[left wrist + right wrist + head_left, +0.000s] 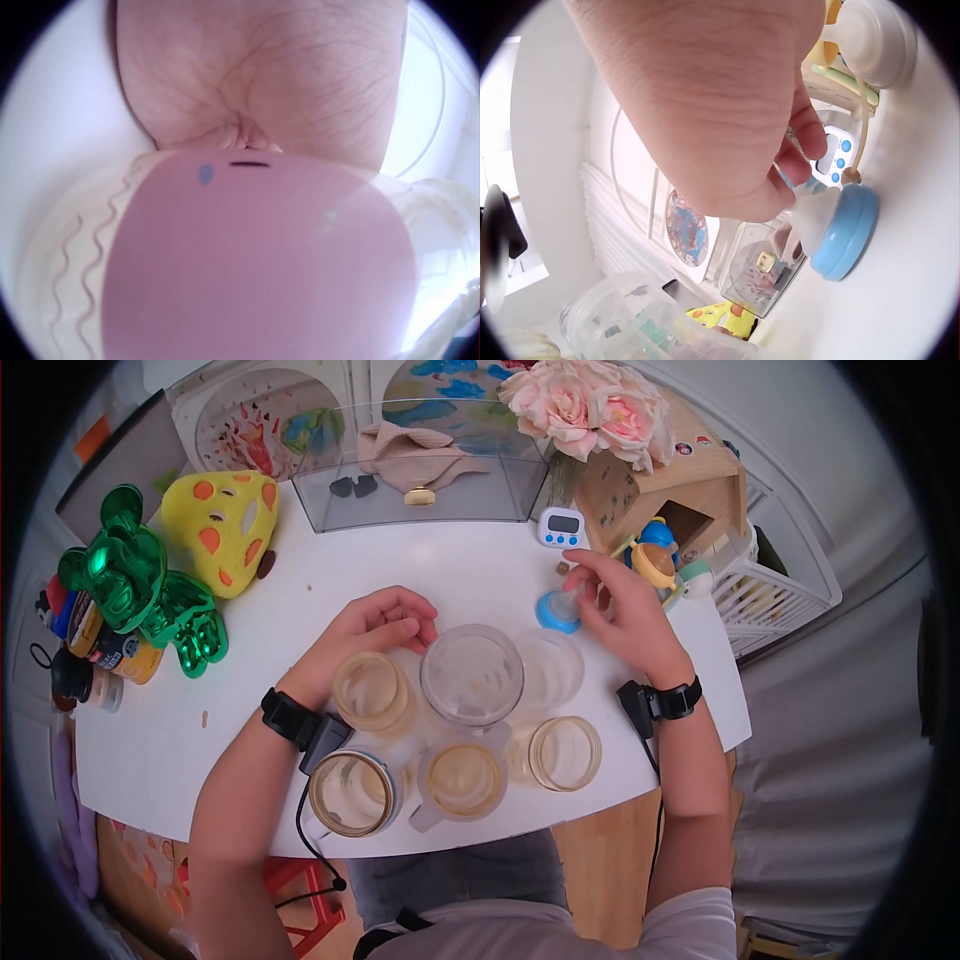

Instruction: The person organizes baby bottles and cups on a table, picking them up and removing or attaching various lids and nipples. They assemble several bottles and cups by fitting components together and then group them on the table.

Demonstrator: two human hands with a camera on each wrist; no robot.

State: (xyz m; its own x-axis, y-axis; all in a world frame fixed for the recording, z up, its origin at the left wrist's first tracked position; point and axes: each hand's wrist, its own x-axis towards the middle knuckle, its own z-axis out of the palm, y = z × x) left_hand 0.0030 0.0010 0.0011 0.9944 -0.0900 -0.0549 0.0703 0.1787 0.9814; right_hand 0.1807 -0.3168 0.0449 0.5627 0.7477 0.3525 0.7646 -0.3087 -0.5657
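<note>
My left hand [372, 628] rests behind the jars, its fingers loosely bent and holding nothing. Right beside it stands a clear jar [340, 705]; a large frosted cup [428, 700] is just past its fingertips. In the left wrist view, a pink printed surface [259, 255] with a blue spot fills the space below the palm. Over at the right, my right hand [632, 615] hovers by a baby-bottle nipple [816, 214] with a blue collar [847, 234], which sits on the table. Its fingertips are right at the nipple's tip, with the index finger reaching past it.
Several other clear containers, including a handled cup [428, 815] and a jar [594, 753], crowd the front edge. A white timer [562, 528], a clear bin [430, 508] and pink flowers [590, 410] stand behind. A green figure [125, 580] and yellow plush [220, 525] are left.
</note>
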